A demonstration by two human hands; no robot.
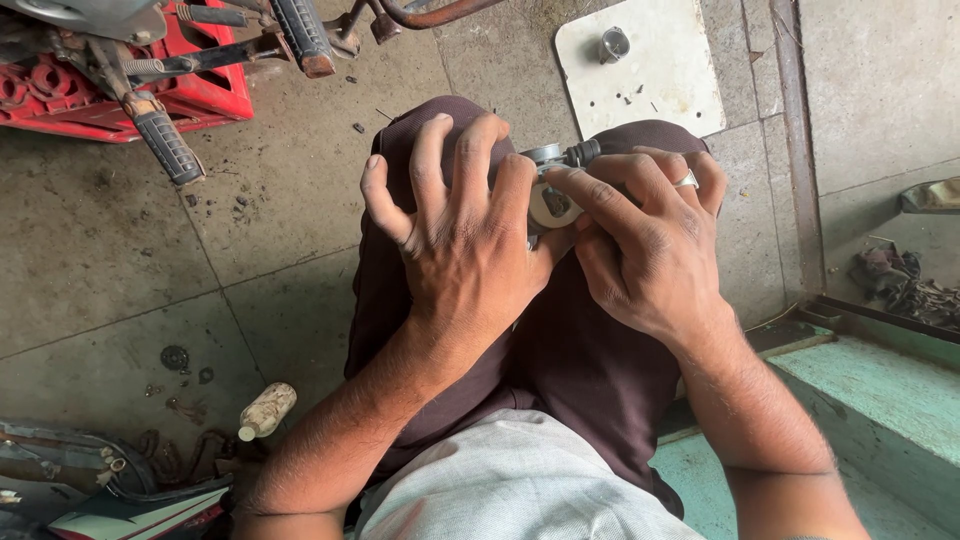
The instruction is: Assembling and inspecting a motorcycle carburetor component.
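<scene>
Centre frame, on my dark maroon trouser knees (560,360): my left hand (455,250) is spread over and clamps a small grey metal engine part with a pale round face (552,200); my right hand (650,245) pinches its right side, fingertips closed on it. Looks rigid, dense, probably oily, so grip the body, not the black stub. Upper right: white square board (660,80) with small screws. Upper left: red motorcycle frame (120,80).
</scene>
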